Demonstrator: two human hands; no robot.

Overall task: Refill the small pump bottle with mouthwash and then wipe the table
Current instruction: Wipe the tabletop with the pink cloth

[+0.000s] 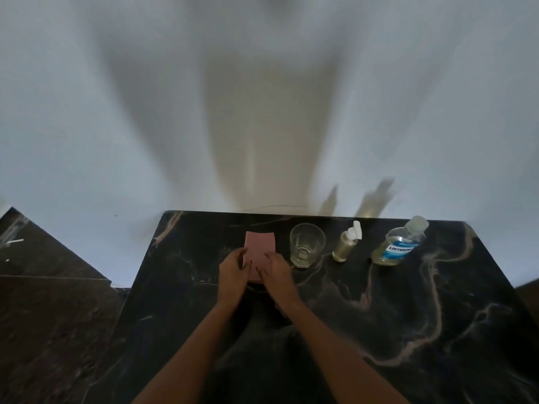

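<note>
Table (408,316) dark marble; mouthwash bottle (396,246) capped at right; glass (306,246); pink cloth (260,243) under my left hand (233,272) and right hand (278,274), fingers curled gripping its near edge, likely to wipe; pump bottle (344,247) upright between glass and mouthwash bottle

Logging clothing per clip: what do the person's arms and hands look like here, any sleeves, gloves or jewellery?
The left forearm and right forearm are bare to the frame's bottom edge, no sleeve in view. The left hand and right hand are ungloved. No watch, bracelet or ring shows, though the picture is dim and blurred.
</note>
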